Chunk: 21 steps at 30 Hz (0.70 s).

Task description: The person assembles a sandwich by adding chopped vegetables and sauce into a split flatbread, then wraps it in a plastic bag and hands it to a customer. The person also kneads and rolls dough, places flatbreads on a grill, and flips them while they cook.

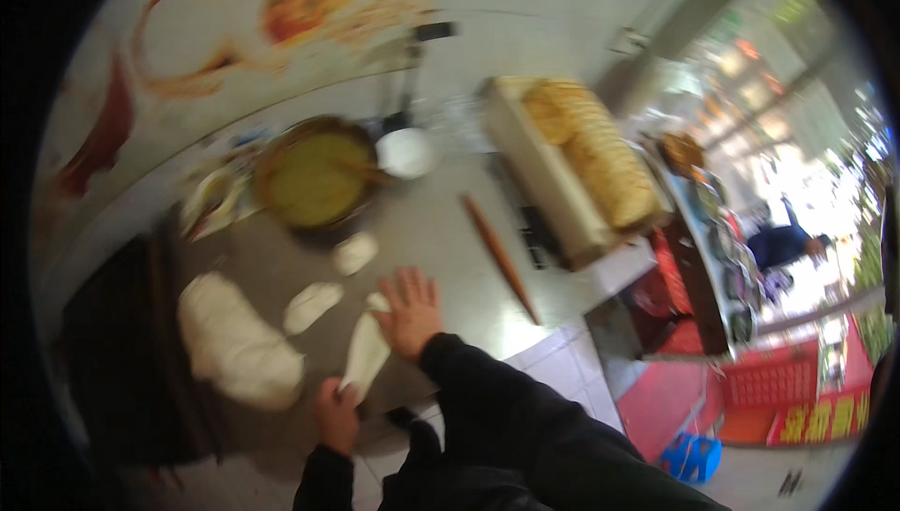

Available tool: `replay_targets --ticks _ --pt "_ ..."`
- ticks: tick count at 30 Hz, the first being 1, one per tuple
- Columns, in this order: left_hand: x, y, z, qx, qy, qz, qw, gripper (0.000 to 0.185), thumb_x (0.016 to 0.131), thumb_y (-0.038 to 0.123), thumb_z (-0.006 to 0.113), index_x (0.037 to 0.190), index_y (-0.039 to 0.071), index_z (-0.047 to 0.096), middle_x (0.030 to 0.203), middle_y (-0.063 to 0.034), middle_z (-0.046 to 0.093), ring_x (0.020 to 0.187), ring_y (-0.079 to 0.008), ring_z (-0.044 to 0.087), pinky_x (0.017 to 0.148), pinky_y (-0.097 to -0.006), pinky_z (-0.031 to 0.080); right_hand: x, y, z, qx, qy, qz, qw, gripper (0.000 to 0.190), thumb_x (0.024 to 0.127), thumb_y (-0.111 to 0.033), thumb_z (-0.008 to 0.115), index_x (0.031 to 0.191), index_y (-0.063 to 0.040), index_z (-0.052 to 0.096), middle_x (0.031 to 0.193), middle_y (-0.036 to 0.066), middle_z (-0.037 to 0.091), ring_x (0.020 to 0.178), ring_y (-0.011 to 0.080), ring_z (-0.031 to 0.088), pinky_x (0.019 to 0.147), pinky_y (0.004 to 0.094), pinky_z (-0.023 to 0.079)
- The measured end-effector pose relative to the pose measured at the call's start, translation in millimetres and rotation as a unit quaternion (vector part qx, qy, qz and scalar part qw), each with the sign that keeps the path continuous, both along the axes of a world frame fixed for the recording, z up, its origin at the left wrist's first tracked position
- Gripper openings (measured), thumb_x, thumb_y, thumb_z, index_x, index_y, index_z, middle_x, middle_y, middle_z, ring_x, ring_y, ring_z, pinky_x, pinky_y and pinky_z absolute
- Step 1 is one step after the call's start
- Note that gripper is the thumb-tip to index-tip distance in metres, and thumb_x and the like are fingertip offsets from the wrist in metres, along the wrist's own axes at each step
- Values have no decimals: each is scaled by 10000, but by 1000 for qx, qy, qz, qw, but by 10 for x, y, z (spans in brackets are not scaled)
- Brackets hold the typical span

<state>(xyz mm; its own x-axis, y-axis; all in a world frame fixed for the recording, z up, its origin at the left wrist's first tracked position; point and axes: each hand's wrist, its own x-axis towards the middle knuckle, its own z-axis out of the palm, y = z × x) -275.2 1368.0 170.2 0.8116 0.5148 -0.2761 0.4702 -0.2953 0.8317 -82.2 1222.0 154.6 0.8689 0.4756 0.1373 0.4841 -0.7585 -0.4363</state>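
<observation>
A flattened strip of pale dough [367, 353] lies on the metal worktop [457, 230]. The strip's near end is pinched in my left hand [337, 412]. Over its far right edge my right hand [411, 310] rests palm down, fingers apart. Just left of the strip is a small dough piece [313, 307], with another piece [355, 253] farther back. A large mass of dough [239, 346] sits to the left. To the right of my right hand lies a wooden rolling pin [500, 258], thick in the middle and tapered at both ends.
A round pan of yellowish liquid or paste [309, 180] stands at the back beside a white bowl [404, 152]. At the right is a long box [541, 180] of stacked flatbreads [598, 145]. Beyond the counter, a person [780, 244] is outside. The view is blurred.
</observation>
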Motion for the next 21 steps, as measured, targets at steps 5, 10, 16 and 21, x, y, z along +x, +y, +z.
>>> replay_targets --ticks 5,10,16,21 --pt "14 -201 -34 -299 -3 174 938 199 1078 204 577 1122 13 611 939 -65 663 789 -148 641 678 -338 542 -797 -141 82 194 135 174 956 666 943 -102 716 1550 7 464 1614 252 432 1448 451 463 1183 484 416" --pt "697 -787 36 -399 -100 136 901 268 1110 218 528 1270 3 542 1113 -106 658 866 -173 674 721 -308 580 -382 -429 228 231 171 29 957 500 939 -29 685 1435 -25 622 1393 243 648 1269 417 602 1123 462 465" --pt "1257 -1013 -96 -56 -121 -62 989 581 1036 50 539 1576 -30 339 1375 -253 624 1304 -382 615 1095 -437 493 114 -907 85 222 104 -18 969 473 930 -57 716 1399 -36 654 1462 247 602 1357 419 562 1151 426 455" --pt "1344 -991 293 117 -105 -154 975 780 956 166 657 1622 -32 302 1640 -261 393 1529 -435 359 1242 -547 295 612 -1331 479 57 -98 -157 981 567 850 -96 769 1388 -5 611 1338 241 632 1281 417 579 1117 513 447"
